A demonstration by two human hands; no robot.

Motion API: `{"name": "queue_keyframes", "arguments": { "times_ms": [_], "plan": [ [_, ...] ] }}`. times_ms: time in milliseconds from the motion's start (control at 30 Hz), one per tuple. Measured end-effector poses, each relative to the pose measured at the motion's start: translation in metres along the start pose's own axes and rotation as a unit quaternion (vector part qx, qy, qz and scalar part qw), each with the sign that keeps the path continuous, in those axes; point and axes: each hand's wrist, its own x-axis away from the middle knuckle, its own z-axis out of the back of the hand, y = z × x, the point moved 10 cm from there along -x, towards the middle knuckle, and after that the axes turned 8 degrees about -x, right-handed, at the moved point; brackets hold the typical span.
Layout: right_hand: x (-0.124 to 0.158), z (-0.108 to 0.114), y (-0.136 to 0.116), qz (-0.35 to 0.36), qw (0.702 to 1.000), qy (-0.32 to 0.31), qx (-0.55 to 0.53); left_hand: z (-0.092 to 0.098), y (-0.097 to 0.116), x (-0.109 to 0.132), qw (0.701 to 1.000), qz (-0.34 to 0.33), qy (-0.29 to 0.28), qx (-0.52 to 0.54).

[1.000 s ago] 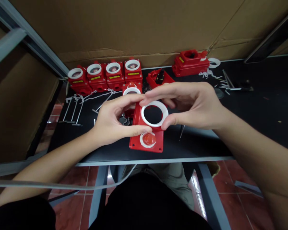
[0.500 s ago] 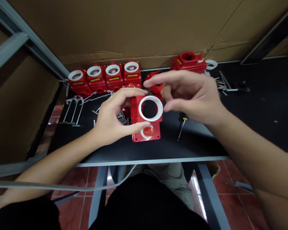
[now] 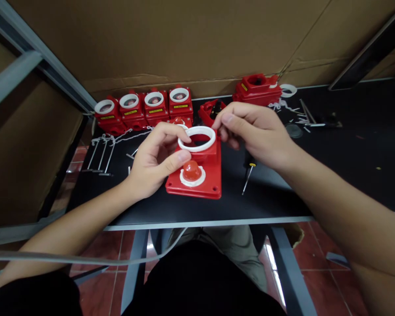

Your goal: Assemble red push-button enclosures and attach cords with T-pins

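A red housing cover (image 3: pixel 210 175) with a white ring (image 3: pixel 197 147) around its round opening and a red dome (image 3: pixel 192 171) sits tilted in front of me, over the bench. My left hand (image 3: pixel 154 162) grips it from the left, thumb and index finger pressing on the ring and cover. Beside the ring's right edge is my right hand (image 3: pixel 255 136), fingers curled, thumb against the index finger. Whatever those fingers may pinch is hidden. Behind the cover lies an open red housing (image 3: pixel 206 113) with dark parts inside.
Several red boxes with white-ringed windows (image 3: pixel 154 100) line the back left. Metal T-shaped rods (image 3: pixel 100 153) lie in front of them. A screwdriver (image 3: pixel 248 177) rests right of the cover. Another red housing (image 3: pixel 256 92), a white ring (image 3: pixel 288 90), a clear disc (image 3: pixel 294 130) and small pins stand back right.
The cover has tipped and turned, showing more of its dome and lower plate. My right hand has closed from spread fingers and come in beside the ring, uncovering the clear disc.
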Motion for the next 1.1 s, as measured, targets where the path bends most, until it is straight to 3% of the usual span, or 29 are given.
{"name": "queue_keyframes", "arguments": {
  "times_ms": [233,600,800,900,1000,1100],
  "plan": [
    [0.001,-0.008,0.003,0.007,0.999,-0.031,-0.017,0.000,0.003,-0.001,1.000,0.000,-0.003,0.006],
    [0.006,-0.016,0.025,-0.076,0.994,-0.047,-0.068,-0.003,0.001,0.000,1.000,-0.004,-0.011,0.009],
    [0.007,-0.015,0.022,-0.079,0.993,-0.051,-0.069,-0.004,-0.002,0.004,1.000,-0.007,-0.015,-0.005],
    [0.010,-0.017,0.026,-0.129,0.987,-0.054,-0.076,-0.005,-0.003,0.007,1.000,-0.006,-0.016,-0.020],
    [0.018,-0.031,0.031,-0.199,0.970,-0.096,-0.104,-0.007,-0.003,0.009,0.999,-0.009,-0.020,-0.045],
    [0.023,-0.043,0.030,-0.227,0.955,-0.123,-0.148,-0.007,-0.005,0.011,0.997,0.000,-0.023,-0.068]
  ]
}}
